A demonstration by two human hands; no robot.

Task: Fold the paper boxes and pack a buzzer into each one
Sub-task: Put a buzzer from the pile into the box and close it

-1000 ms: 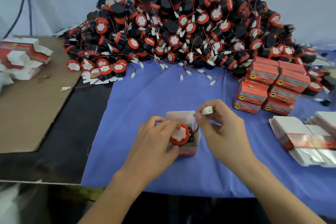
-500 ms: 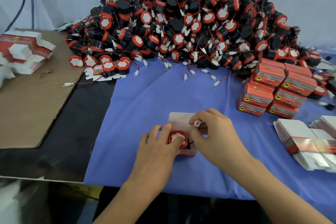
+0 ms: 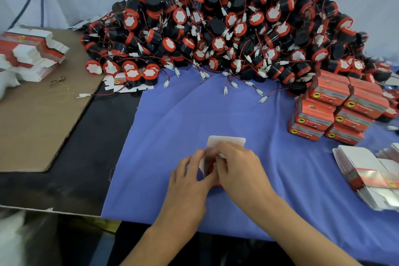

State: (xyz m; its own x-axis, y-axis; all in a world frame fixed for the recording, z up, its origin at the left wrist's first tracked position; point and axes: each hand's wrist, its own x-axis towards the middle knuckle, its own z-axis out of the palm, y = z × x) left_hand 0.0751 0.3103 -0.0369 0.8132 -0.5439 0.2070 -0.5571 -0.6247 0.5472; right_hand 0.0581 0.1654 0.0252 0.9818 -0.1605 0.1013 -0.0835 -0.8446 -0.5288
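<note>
Near the front edge of the blue cloth (image 3: 194, 114) covering the counter, a small red-and-white paper box (image 3: 226, 141) stands with its mouth upward. Its white lid flap rises at the far side, pointing away from the person toward the heap. Inside sits a red-and-black round buzzer (image 3: 210, 167); only a sliver of its red rim shows between the hands, so I cannot tell which way its axis runs.

The left hand (image 3: 190, 177) has its grip curled round the box's left side. The right hand (image 3: 237, 170) is over the opening, its grip pinching a small white plastic connector (image 3: 222, 155).

Behind lies a great pile of loose red-and-black buzzers (image 3: 216, 28) with trailing wires. To the right, closed red boxes (image 3: 336, 112) are stacked together, with flat unfolded box blanks (image 3: 367, 175) nearer. More blanks (image 3: 32, 54) lie on a brown cardboard sheet (image 3: 43, 119) on the left.
</note>
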